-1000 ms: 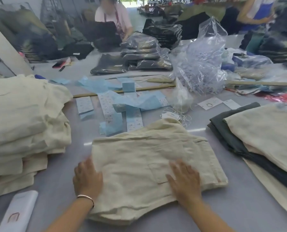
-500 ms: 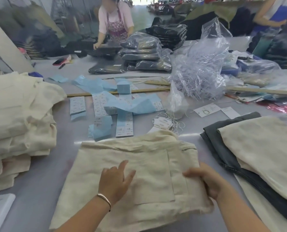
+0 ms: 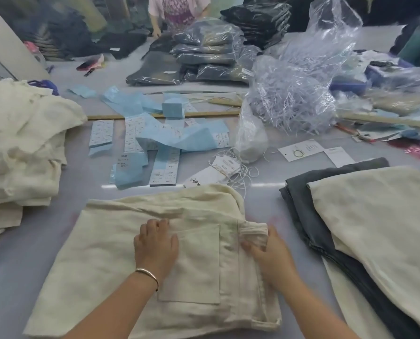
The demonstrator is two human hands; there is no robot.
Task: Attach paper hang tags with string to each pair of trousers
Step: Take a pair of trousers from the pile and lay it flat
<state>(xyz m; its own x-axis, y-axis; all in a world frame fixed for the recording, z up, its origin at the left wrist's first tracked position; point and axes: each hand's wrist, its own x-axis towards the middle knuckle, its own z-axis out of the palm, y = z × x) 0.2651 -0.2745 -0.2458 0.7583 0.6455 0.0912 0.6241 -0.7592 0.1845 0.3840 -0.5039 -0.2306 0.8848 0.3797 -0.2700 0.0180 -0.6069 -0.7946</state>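
A folded pair of cream trousers [image 3: 101,260] lies on the grey table in front of me, back pocket facing up. My left hand [image 3: 155,245] rests on the cloth just left of the pocket, fingers curled onto the fabric near the waistband. My right hand [image 3: 267,255] grips the bunched waistband edge at the trousers' right side. A small heap of white paper hang tags with string [image 3: 228,167] sits just beyond the trousers.
A stack of cream trousers [image 3: 20,148] rises at the left. Grey and cream trousers [image 3: 365,216] lie at the right. Blue sticker sheets [image 3: 155,143], a plastic bag of strings [image 3: 299,94] and bagged dark garments [image 3: 204,50] fill the middle. A person works across the table.
The trousers were turned and pulled closer. My left hand slid up towards the waistband. My right hand moved from the side edge and now bunches the waistband.
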